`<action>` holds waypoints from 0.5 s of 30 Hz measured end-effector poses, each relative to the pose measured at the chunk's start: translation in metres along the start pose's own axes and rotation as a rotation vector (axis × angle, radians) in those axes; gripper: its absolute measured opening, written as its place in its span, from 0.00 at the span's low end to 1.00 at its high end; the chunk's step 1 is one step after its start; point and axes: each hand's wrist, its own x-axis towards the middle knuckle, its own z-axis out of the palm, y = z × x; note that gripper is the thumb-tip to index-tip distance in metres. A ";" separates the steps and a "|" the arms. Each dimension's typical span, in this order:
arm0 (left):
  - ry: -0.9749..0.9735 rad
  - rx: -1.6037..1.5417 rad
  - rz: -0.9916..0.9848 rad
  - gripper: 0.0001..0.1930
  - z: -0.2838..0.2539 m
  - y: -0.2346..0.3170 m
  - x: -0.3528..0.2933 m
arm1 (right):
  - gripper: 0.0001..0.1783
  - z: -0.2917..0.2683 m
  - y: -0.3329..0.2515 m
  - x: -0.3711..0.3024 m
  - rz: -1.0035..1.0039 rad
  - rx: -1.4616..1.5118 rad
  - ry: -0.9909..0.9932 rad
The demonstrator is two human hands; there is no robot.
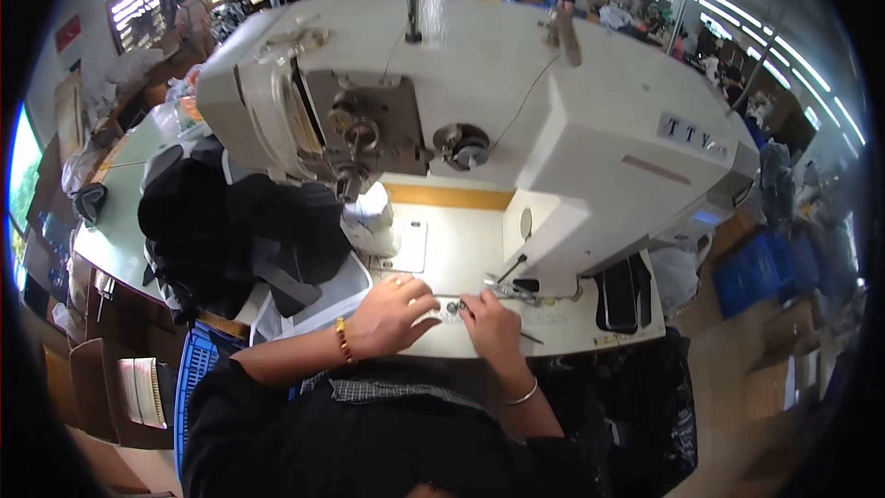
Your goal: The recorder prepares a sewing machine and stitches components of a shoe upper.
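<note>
In front of me stands a large white sewing machine (590,120), its needle area (350,180) above a white post (373,221). My right hand (493,325) is over the near edge of the machine bed (442,339). Its thumb and fingertips pinch together at a small round metal part (454,307), bobbin-like but too small to be sure of. To its left, my left hand (395,315) hovers palm down, fingers bent and the thumb apart, with nothing visible in it. Small scissors (512,290) lie on the bed just beyond my right hand.
Black and grey fabric pieces (249,221) are heaped left of the machine, partly over a pale tray (323,300). A dark phone-like object (623,295) lies at the bed's right end. A blue basket (195,369) stands at my left, a black plastic bag (645,406) at my right.
</note>
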 end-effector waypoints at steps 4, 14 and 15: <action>-0.002 -0.066 -0.203 0.13 0.038 -0.013 -0.013 | 0.13 -0.009 -0.003 0.006 0.021 -0.027 -0.005; 0.030 -0.061 -0.284 0.19 0.078 -0.020 -0.025 | 0.14 -0.009 -0.007 0.002 0.012 -0.042 -0.042; 0.036 -0.062 -0.286 0.20 0.081 -0.019 -0.024 | 0.14 -0.008 -0.008 0.001 0.008 -0.034 -0.038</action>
